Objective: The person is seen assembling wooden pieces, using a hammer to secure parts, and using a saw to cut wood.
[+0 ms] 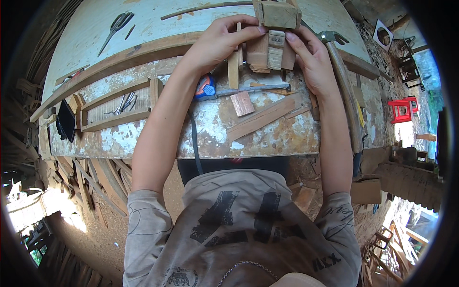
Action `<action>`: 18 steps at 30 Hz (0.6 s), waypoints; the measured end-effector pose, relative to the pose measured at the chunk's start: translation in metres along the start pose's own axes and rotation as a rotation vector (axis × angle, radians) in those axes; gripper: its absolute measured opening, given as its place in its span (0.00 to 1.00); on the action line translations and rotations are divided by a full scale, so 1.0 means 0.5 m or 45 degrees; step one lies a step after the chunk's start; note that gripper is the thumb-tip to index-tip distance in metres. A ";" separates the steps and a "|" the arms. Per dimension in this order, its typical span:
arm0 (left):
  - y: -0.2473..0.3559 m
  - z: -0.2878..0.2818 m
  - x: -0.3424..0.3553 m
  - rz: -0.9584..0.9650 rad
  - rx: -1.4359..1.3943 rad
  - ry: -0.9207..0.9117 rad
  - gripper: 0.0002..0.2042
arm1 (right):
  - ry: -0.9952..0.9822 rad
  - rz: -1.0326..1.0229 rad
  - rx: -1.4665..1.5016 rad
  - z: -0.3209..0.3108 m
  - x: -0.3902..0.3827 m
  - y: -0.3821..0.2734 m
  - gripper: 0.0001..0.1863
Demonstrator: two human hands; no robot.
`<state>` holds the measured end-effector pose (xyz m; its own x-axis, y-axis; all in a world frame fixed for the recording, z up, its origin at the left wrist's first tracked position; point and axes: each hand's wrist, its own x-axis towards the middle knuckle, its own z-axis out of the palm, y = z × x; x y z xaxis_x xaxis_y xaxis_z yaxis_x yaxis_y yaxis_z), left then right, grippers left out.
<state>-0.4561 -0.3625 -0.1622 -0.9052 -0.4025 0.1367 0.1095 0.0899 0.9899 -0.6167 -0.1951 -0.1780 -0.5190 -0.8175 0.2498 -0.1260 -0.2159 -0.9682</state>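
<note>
Together, both hands pinch the small wooden block assembly (270, 50) at the workbench's (267, 138) far edge: left hand (221, 40) clamped leftward, right hand (308, 57) rightward. Best to press evenly, keeping pieces flush, clear of the hammer (345, 81) beside it.

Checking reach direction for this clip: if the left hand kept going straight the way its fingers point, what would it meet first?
The left hand points right, its fingers already on the small wood assembly. That assembly comes first, with the right hand just beyond it; depth is hard to judge.

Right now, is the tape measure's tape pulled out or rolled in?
Pulled out: the tape measure has its blade stretched rightward across the bench.
</note>
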 end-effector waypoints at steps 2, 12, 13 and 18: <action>-0.006 -0.003 0.003 0.006 -0.047 -0.001 0.19 | 0.005 0.010 -0.013 0.000 0.000 0.001 0.22; -0.019 -0.017 0.012 -0.062 -0.057 0.018 0.24 | -0.016 -0.025 -0.010 0.006 -0.001 -0.001 0.18; -0.023 -0.023 0.012 -0.119 -0.123 0.042 0.28 | -0.007 -0.024 -0.024 0.007 -0.002 -0.002 0.18; 0.018 -0.013 0.005 -0.305 -0.549 -0.007 0.34 | -0.020 -0.014 -0.061 0.005 -0.002 -0.003 0.18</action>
<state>-0.4547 -0.3688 -0.1529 -0.9277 -0.3608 -0.0959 0.0567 -0.3901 0.9190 -0.6138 -0.1953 -0.1770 -0.5042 -0.8235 0.2600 -0.1722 -0.1991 -0.9647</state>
